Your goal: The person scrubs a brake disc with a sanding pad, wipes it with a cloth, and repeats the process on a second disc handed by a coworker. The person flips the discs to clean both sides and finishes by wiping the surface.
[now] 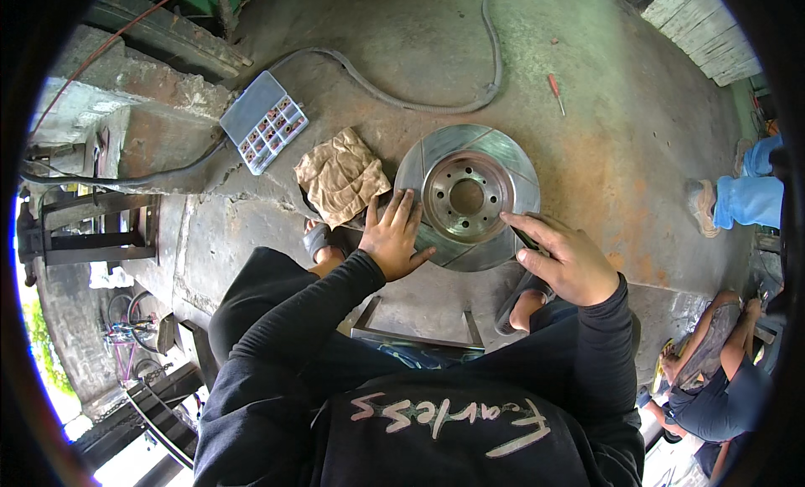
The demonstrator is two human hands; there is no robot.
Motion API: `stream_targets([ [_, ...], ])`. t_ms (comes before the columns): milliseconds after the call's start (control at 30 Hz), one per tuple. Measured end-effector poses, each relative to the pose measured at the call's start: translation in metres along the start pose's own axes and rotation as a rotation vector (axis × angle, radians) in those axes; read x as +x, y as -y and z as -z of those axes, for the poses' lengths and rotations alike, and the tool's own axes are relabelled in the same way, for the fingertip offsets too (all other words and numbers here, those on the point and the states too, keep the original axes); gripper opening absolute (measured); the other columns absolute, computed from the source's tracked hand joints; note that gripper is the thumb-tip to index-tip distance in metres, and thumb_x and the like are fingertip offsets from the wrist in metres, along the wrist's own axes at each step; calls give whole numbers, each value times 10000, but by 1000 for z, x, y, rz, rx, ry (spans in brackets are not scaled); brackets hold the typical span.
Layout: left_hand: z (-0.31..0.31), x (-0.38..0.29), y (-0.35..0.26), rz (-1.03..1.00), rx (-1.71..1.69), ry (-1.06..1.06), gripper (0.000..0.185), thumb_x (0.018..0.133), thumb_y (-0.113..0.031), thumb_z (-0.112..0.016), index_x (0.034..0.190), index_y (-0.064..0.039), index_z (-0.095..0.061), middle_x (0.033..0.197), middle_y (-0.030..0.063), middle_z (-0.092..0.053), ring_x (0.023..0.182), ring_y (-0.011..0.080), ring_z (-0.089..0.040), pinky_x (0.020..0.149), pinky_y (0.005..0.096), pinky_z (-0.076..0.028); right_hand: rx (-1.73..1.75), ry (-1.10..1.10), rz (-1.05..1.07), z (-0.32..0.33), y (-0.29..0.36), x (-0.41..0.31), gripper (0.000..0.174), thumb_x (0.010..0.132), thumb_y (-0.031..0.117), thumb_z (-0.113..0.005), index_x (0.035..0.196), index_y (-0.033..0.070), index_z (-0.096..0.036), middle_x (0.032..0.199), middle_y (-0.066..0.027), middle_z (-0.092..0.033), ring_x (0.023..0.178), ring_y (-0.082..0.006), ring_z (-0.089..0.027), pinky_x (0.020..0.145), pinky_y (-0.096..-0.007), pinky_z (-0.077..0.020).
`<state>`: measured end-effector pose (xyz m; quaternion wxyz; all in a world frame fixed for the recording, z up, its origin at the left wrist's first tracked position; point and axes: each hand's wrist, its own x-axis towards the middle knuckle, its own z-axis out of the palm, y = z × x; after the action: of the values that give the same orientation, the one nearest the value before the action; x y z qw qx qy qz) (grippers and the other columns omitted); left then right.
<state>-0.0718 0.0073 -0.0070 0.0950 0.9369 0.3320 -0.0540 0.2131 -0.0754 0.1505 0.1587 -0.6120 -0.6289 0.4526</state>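
Observation:
A slotted metal brake disc [466, 134] lies in front of me, its raised hub face with a centre hole and several bolt holes turned up. My left hand [393, 235] rests with spread fingers on the disc's left edge. In my right hand [563, 254] is a dark, slim tool [527, 238], held between thumb and fingers at the disc's lower right; its kind is mostly hidden by the hand. A crumpled brown cloth [344, 175] lies just left of the disc, close to my left fingertips.
An open plastic compartment box [270, 131] with small parts stands at the left. A grey corrugated hose [434, 108] curves across the concrete floor beyond the disc. A red-handled screwdriver [556, 94] lies at the upper right. Other people's legs [748, 201] show at the right.

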Motion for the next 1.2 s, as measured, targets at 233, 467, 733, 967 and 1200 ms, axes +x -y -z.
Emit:
stream_targets([
  [233,25,15,-2,47,10,95,890,890,-642,-492,1431,59,-398,1554,260,-270,1445,359,-283,1106,670,-210,-44,-36,30,-25,-7,13,518,872,307,-645,1326,69,-565,1303,-168,-611,1186,-334,-596,974,-381,-477],
  [467,128,-94,-26,-230,-410,620,540,925,-508,-535,1036,10,-641,860,169,-696,986,326,-668,1038,567,-363,-523,-214,200,-112,-29,66,582,820,439,-659,1283,87,-624,1404,-91,-568,1345,-253,-486,974,-491,-370],
  [733,170,-118,2,-292,-431,249,351,823,-324,-661,999,-20,-653,827,118,-668,919,301,-653,983,538,-431,-860,-330,284,-187,-43,128,589,856,456,-569,1279,48,-616,1383,-109,-581,1340,-243,-484,897,-623,-331],
  [967,183,-125,21,-362,-474,162,413,729,-285,-694,1071,-52,-683,858,62,-647,969,257,-646,971,484,-449,-993,-544,163,-165,-14,171,573,909,447,-499,1277,20,-603,1402,-126,-560,1335,-245,-490,887,-587,-337],
  [1200,190,-117,26,-388,-444,128,357,732,-261,-695,1033,-69,-699,820,45,-650,930,247,-668,947,468,-483,-815,-508,146,-170,-22,168,570,894,431,-521,1278,18,-603,1370,-139,-580,1322,-279,-498,893,-561,-352],
])
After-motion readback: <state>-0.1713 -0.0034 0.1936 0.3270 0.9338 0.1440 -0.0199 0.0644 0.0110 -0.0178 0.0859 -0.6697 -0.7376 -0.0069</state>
